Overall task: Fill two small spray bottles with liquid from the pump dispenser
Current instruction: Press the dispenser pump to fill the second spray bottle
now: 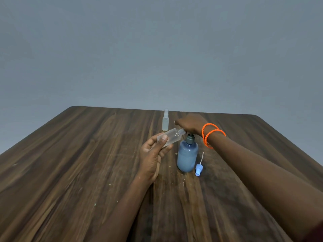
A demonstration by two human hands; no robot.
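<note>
**Filling the first small bottle**

Pressing the pump dispenser [187, 155] with my flat right hand [190, 124], I am gripping the tilted open spray bottle [170, 137] in my left hand [152, 155] at its spout. The capped bottle [165, 121] is standing near the bench's [70, 163] far edge; the blue sprayer cap [198, 169] is lying beside the dispenser.

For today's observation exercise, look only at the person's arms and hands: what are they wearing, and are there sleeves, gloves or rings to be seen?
Both forearms are bare, with no sleeves or gloves in view. The right hand has two bright orange beaded bracelets looped round its wrist. The left hand and its wrist carry nothing: no bracelet, watch or ring can be seen. No rings show on the right hand either.
</note>
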